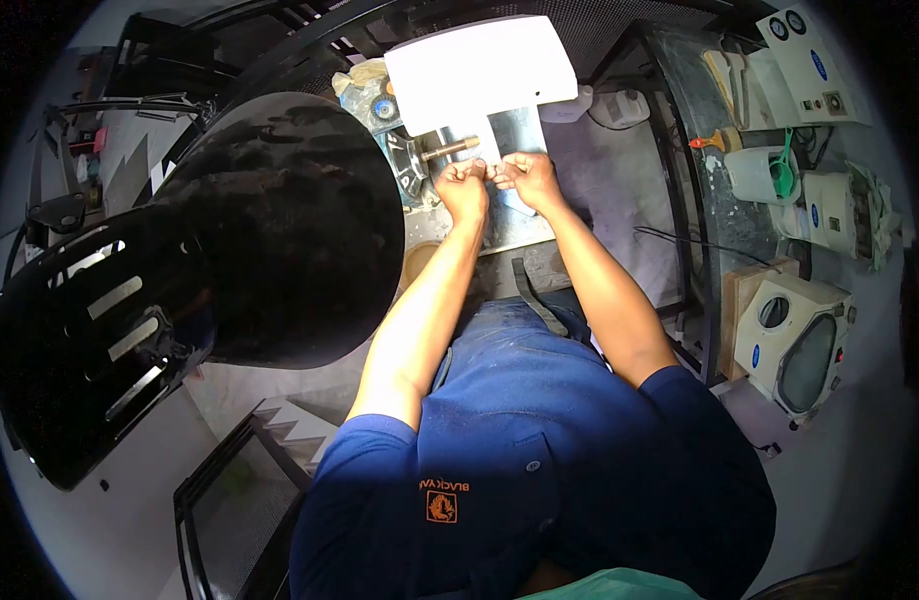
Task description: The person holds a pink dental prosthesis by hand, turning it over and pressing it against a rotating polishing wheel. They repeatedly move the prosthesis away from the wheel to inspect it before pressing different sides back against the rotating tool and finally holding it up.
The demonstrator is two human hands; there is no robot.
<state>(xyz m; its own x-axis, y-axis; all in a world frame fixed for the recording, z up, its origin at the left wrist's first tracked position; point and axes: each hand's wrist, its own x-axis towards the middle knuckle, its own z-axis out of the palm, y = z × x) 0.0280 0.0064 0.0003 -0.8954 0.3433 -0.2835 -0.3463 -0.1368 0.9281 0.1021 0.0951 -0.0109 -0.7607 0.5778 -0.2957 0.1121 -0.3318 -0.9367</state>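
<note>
My left hand [464, 188] and my right hand [529, 181] meet over the bright metal work surface [525, 232], fingertips almost touching. Both sets of fingers are pinched closed. Whatever sits between them is too small and overexposed to make out. Just beyond my left hand, a brass-coloured tapered spindle [452, 149] sticks out to the right from a dark machine [408, 165]. Above both hands hangs a white hood [483, 70], washed out by strong light.
A large black lamp shade [290, 230] fills the left side, close to my left arm. At right, a bench [692, 110] carries a brush [717, 141], a white tub [758, 176] with a green scoop [783, 175], and a boxy machine with a window [795, 345]. White jugs [620, 108] stand behind.
</note>
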